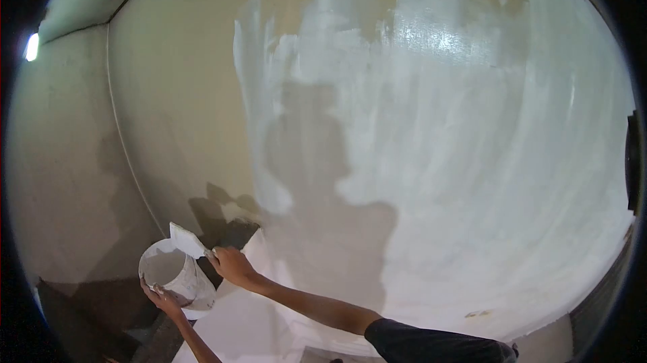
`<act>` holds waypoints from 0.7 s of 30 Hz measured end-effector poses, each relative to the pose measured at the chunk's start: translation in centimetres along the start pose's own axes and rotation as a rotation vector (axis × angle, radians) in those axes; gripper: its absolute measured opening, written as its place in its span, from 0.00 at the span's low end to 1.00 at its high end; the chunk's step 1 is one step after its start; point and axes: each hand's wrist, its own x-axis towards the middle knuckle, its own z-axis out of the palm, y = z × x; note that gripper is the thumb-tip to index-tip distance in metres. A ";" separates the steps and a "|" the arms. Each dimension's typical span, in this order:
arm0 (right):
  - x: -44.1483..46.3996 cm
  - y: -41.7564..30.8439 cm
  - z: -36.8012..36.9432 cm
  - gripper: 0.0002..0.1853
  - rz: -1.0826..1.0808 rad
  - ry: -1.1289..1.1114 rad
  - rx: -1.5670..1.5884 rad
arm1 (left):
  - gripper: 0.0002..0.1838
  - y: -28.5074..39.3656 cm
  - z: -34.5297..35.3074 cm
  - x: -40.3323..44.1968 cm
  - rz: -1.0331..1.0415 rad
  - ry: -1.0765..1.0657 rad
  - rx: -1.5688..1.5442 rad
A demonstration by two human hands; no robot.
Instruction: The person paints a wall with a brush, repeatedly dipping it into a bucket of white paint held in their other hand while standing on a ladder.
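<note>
My right hand (234,267) is closed round the handle of a wide paintbrush (187,239). The brush's head is coated white and tilts up to the left, over the rim of a white bucket (193,290). Whether it touches the rim, I cannot tell. My left hand (162,297) grips the near left side of the bucket, fingers up at its rim. The bucket leans with its mouth toward me, and its inner wall is smeared with white. Ahead stands a wall (445,134) with wet-looking white paint over beige, streaked unevenly along its upper left edge.
Bare beige wall (182,80) fills the upper left, meeting a greyer side wall (60,154) at the corner. A lit lamp (32,47) shines at far left. A dark object (632,161) sits at the right edge. My shadow (317,181) falls on the painted wall.
</note>
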 end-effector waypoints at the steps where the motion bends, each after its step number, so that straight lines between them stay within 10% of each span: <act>1: 0.2 -0.5 -0.9 0.16 0.000 -0.014 0.006 | 0.29 0.3 -0.1 0.1 -0.004 -0.002 0.002; 10: -2.3 1.9 -15.9 0.21 0.200 -0.299 0.118 | 0.25 0.9 -0.5 -0.3 -0.039 0.002 0.029; 14: -6.7 4.1 -24.1 0.19 0.863 -0.284 0.419 | 0.26 1.2 -0.1 0.1 -0.076 -0.017 -0.022; 16: -9.5 6.7 -28.3 0.22 0.617 -0.187 0.499 | 0.26 1.3 -0.2 0.1 -0.096 -0.023 -0.012; 21: -7.3 1.7 -43.5 0.23 0.768 0.074 -0.242 | 0.31 -0.5 -0.5 0.5 0.034 -0.073 0.000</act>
